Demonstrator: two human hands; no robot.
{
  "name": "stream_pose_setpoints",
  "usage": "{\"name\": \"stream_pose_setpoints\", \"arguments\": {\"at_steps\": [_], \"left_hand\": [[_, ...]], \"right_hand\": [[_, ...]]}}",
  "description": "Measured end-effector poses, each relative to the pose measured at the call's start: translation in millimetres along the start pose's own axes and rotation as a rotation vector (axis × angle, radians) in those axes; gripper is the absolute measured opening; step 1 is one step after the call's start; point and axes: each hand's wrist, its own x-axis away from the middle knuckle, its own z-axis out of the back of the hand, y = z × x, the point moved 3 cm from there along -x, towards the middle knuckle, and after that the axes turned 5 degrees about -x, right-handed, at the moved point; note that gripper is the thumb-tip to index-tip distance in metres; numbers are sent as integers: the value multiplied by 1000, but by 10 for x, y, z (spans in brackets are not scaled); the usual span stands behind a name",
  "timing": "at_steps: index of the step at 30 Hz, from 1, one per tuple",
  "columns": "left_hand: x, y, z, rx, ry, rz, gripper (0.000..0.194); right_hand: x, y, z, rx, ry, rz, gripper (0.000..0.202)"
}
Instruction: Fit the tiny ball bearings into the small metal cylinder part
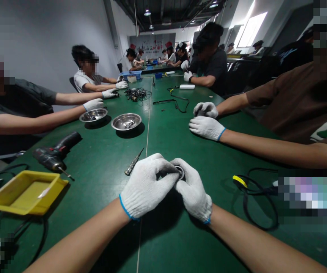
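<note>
In white knit gloves with blue cuffs, my left hand [149,185] and my right hand [194,191] meet over the near part of the table. Between them sits a small round part with a grey metallic rim [181,173], mostly hidden by the fingers. My right hand is closed around it. My left thumb and fingertips pinch together at its opening; whether they hold something smaller there is hidden. Just beyond my left hand a slim screwdriver [134,162] lies on the green tabletop [115,227].
A black power drill [57,151] and a yellow tray [24,193] lie at the left. Two metal bowls [126,122] with small parts stand ahead. Co-workers' gloved hands [207,127] rest on both sides. A black cable [246,204] loops at right; tangled wires [137,94] lie farther off.
</note>
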Motion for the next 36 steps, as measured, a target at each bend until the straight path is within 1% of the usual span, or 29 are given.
{"name": "stream_pose_setpoints", "arguments": {"at_steps": [4,7,11,20,26,29,32,36], "left_hand": [[-14,28,12,-17,-52,63,11],[-16,44,12,-9,-69,101,11],[-20,53,4,-3,-92,111,12],[-34,71,37,-74,-136,145,10],[-72,87,53,-107,-190,250,10],[-76,117,68,-130,-220,267,11],[-71,141,72,-150,-225,264,12],[-55,140,61,-156,-203,265,13]], "right_hand": [[0,42,5,-5,-17,16,23],[1,61,7,5,-26,18,22],[-2,52,1,4,-33,19,20],[3,57,5,30,-71,48,15],[-5,43,-11,37,-77,45,13],[-4,39,-17,49,-86,46,13],[-1,41,-17,53,-86,51,13],[-6,43,-17,57,-82,54,12]]}}
